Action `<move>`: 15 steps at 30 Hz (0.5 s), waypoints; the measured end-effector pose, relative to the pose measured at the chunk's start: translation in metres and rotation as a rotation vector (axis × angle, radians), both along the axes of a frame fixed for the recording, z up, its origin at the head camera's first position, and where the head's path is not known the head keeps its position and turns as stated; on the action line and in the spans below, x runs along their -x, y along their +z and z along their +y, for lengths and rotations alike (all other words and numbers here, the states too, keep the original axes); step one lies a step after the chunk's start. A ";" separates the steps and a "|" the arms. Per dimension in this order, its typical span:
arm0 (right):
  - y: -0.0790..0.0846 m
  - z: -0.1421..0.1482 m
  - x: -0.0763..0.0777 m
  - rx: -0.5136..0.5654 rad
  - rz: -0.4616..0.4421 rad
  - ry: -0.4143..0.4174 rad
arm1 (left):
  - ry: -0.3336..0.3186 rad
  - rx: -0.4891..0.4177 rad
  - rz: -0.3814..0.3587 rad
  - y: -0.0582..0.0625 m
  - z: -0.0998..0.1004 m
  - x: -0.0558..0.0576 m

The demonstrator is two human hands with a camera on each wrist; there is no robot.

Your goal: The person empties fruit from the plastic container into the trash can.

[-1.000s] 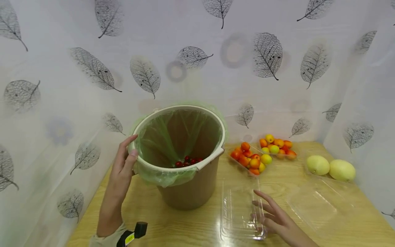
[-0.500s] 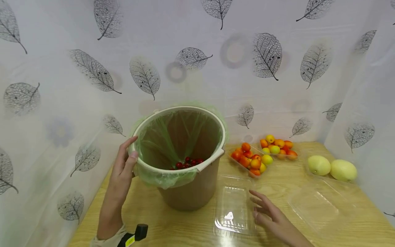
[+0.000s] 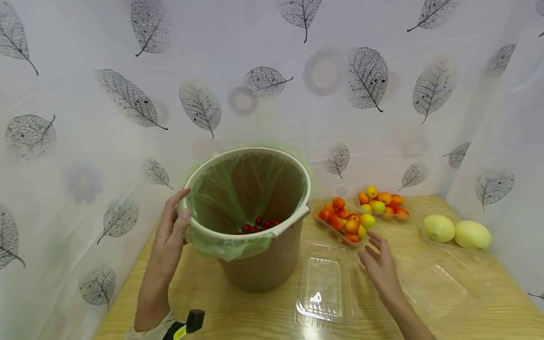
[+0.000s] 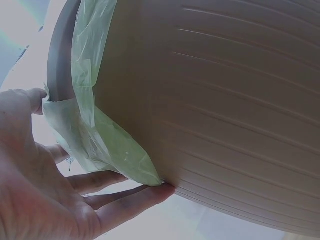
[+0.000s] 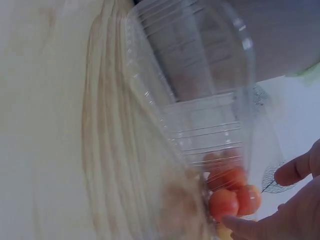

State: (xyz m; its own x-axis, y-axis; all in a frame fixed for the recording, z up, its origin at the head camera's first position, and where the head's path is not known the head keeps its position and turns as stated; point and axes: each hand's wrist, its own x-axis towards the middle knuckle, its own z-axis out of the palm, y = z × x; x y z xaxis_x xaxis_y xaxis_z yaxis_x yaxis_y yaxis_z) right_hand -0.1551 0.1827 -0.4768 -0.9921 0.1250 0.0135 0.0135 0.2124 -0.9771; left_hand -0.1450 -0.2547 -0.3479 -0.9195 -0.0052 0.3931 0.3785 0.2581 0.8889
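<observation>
We see our left grip [image 3: 168, 236] at the left side of a brown plastic bucket [image 3: 259, 269] with an off-white rim [image 3: 240, 234]: it holds the edge, thumb and fingers set across the rim, fingertips against the outer wall just below the folded edge of a pale green translucent plastic liner [image 3: 231, 248]. Small round glossy red fruits [image 3: 255, 228] lie low inside the liner, well apart from that grip. Our right grip [image 3: 379, 267] is released, fingers loosely bent and holding nothing, just beside the small round orange, red and yellow fruits [image 3: 337, 222] heaped in a clear plastic tray [image 3: 356, 243]. These fruits lie ahead and slightly left of the right grip (whether a fingertip touches one, we cannot tell). To its left, a clear rectangular plastic container [image 3: 325, 288] lies on the light wood desk [image 3: 238, 311], between it and the bucket. Behind the nearer tray we find a second heap of orange and yellow fruits [image 3: 384, 204]. Near the right edge sit two oval pale yellow melons [image 3: 439, 228], with another clear container [image 3: 444, 283] in front of them.
</observation>
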 end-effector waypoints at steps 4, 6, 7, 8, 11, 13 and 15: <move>-0.006 -0.005 0.018 0.029 -0.084 -0.071 | 0.001 0.004 0.001 0.000 0.000 0.001; -0.008 -0.005 0.026 0.029 -0.117 -0.087 | 0.003 0.004 0.004 0.000 0.000 0.002; -0.009 -0.004 0.030 0.025 -0.132 -0.090 | 0.005 0.005 0.004 0.000 0.000 0.002; -0.009 -0.004 0.033 0.020 -0.137 -0.093 | 0.007 0.007 0.005 0.000 0.000 0.001; -0.011 -0.004 0.043 0.027 -0.134 -0.110 | 0.012 0.010 0.005 0.001 0.000 0.001; -0.014 -0.003 0.047 0.038 -0.121 -0.123 | 0.017 0.011 0.002 0.001 0.000 0.000; -0.018 -0.003 0.051 0.041 -0.104 -0.132 | 0.018 0.013 -0.003 0.001 0.002 0.000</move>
